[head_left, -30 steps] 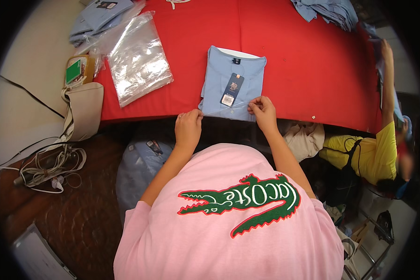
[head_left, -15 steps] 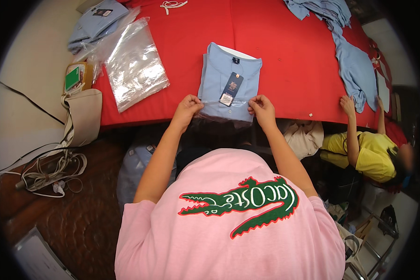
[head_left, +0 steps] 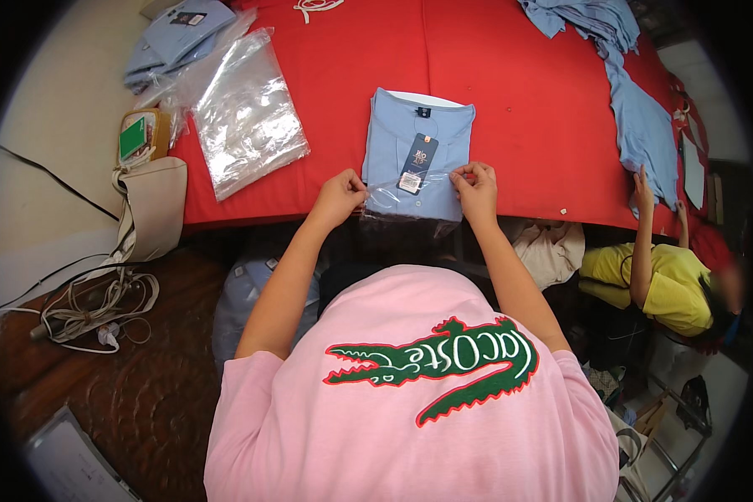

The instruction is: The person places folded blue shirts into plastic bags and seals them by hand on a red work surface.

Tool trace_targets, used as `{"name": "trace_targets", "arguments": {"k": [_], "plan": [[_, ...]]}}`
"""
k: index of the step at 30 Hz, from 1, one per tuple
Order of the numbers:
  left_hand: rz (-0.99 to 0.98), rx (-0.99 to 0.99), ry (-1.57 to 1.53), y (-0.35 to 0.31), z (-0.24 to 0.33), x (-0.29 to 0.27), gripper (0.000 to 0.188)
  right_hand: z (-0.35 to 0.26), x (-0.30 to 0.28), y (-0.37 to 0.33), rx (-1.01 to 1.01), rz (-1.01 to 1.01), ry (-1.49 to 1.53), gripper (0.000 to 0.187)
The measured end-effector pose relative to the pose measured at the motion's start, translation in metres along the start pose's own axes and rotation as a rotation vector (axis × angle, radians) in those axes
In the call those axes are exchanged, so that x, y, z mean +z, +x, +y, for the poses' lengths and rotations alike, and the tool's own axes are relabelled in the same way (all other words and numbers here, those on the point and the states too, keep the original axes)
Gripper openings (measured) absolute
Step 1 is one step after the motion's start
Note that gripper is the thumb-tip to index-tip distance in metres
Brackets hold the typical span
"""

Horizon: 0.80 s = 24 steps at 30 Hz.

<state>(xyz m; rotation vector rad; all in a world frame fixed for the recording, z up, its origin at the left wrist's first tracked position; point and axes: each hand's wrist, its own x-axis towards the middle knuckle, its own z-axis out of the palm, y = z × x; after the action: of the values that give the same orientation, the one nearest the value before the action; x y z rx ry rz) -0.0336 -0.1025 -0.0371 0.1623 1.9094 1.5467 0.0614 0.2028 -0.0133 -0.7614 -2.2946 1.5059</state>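
Observation:
A folded light-blue shirt (head_left: pixel 448 142) lies at the front edge of the red-covered table, collar end away from me. A dark hang tag (head_left: pixel 416 163) rests on its front. The near part of the shirt sits inside a clear plastic bag (head_left: pixel 393 199). At the bag's left edge, my left hand (head_left: pixel 343 198) pinches the plastic. My right hand (head_left: pixel 476 191) grips the opposite edge, its fingers closed on the film beside the shirt. The bag's lower end, by the table's edge, is hard to make out.
Flat clear bags (head_left: pixel 247 117) lie to the left, with folded blue shirts (head_left: pixel 180 38) behind them. A box with a green card (head_left: pixel 134 139) stands at the left edge. On the right, a person in yellow (head_left: pixel 673 284) handles a blue garment (head_left: pixel 640 109).
The bag's edge seems to lie slightly farther up the shirt. Both my hands remain at its sides. The other person's hand has shifted along the blue garment.

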Motion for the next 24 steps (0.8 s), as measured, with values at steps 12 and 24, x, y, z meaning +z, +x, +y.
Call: {"name": "trace_targets", "arguments": {"k": [12,24], "plan": [[0.409,0.245,0.605,-0.055,0.052,0.021,0.012,0.0,-0.015,-0.012,-0.02,-0.178,-0.085,0.012],[0.228,0.483,0.835,-0.018,0.057,0.014,0.01,-0.008,-0.002,-0.004,-0.06,-0.115,0.009,0.013]]}}
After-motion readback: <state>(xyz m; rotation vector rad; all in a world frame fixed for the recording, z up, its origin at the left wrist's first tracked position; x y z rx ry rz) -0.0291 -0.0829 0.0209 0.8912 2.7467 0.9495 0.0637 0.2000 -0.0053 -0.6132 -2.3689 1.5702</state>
